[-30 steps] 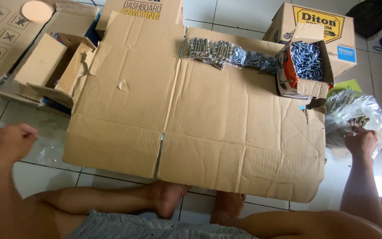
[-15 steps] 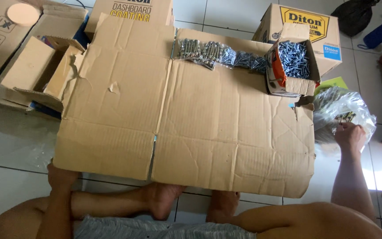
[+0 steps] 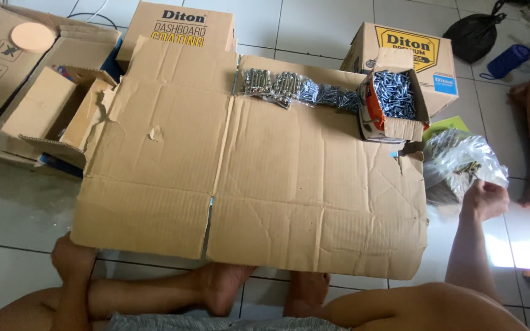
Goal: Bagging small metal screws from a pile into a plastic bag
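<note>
Plastic bag (image 3: 461, 165) of screws lies on the tiled floor (image 3: 7, 208) off the right edge of the flattened cardboard sheet (image 3: 302, 184); the right hand (image 3: 484, 199) grips its near edge. Left hand (image 3: 72, 257), fingers curled, rests at the sheet's near left corner. Small open box (image 3: 394, 104) of screws and bagged bolts (image 3: 295, 91) sit along the far edge.

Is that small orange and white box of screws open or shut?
Open. The small orange and white cardboard box has its top flap standing up, and a heap of silver screws shows inside, filling it to the brim.
</note>
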